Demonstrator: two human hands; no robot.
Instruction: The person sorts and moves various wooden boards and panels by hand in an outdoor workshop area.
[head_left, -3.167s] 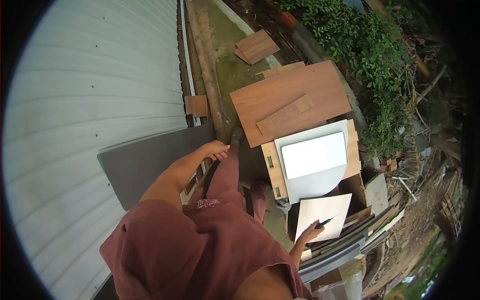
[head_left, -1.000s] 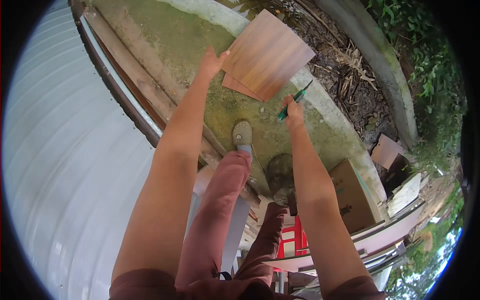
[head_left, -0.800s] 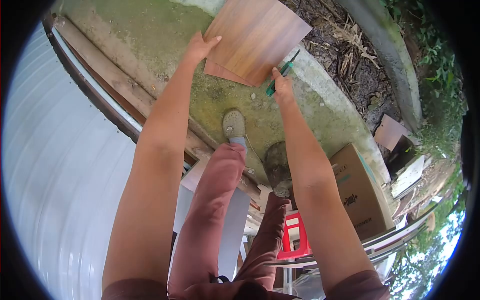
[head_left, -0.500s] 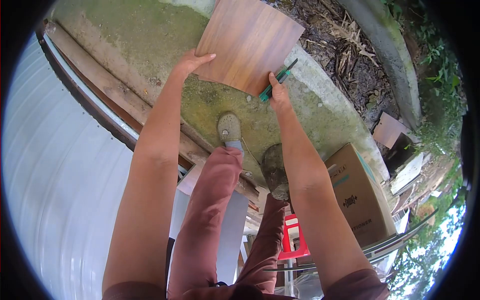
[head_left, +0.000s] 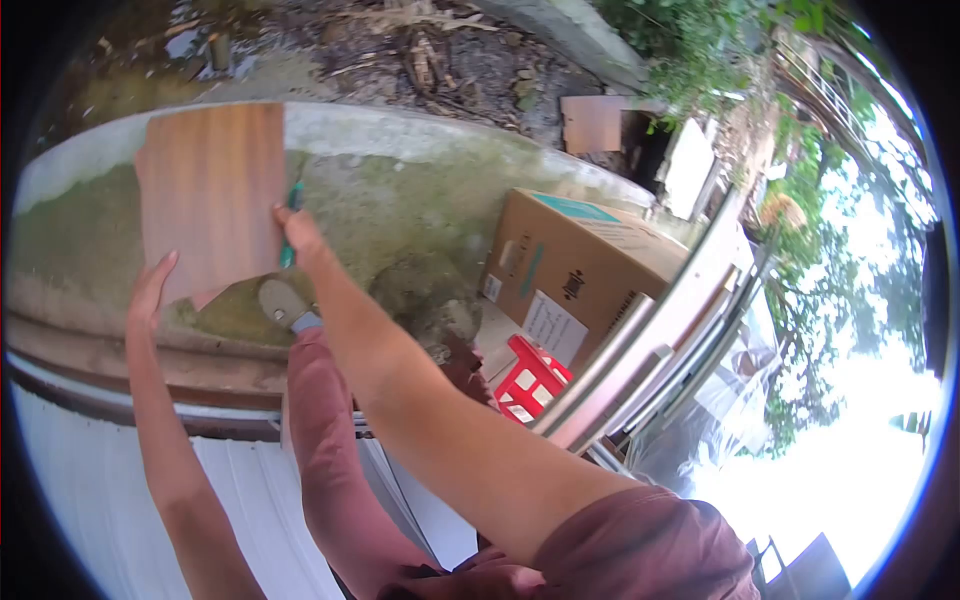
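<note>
A flat wood-grain board (head_left: 215, 195) is held up in front of me, and the edge of a second piece peeks out from behind it. My left hand (head_left: 152, 285) grips its lower left corner, thumb on the face and fingers hidden behind. On the opposite side, my right hand (head_left: 298, 232) is closed round a green utility knife (head_left: 289, 254), with the thumb at the board's right edge. The knife lies alongside that edge, its dark tip pointing away from me.
Below is a mossy concrete strip (head_left: 400, 190) with muddy ground beyond. A large cardboard box (head_left: 570, 265) stands to the right, near a red plastic stool (head_left: 530, 382). Glass or metal panels (head_left: 640, 340) lean beside it. Corrugated white sheeting (head_left: 90, 480) lies at lower left.
My view has swung to the right, so the board and both hands now appear farther left. More of the box, panels and trees shows. Both hands keep their holds.
</note>
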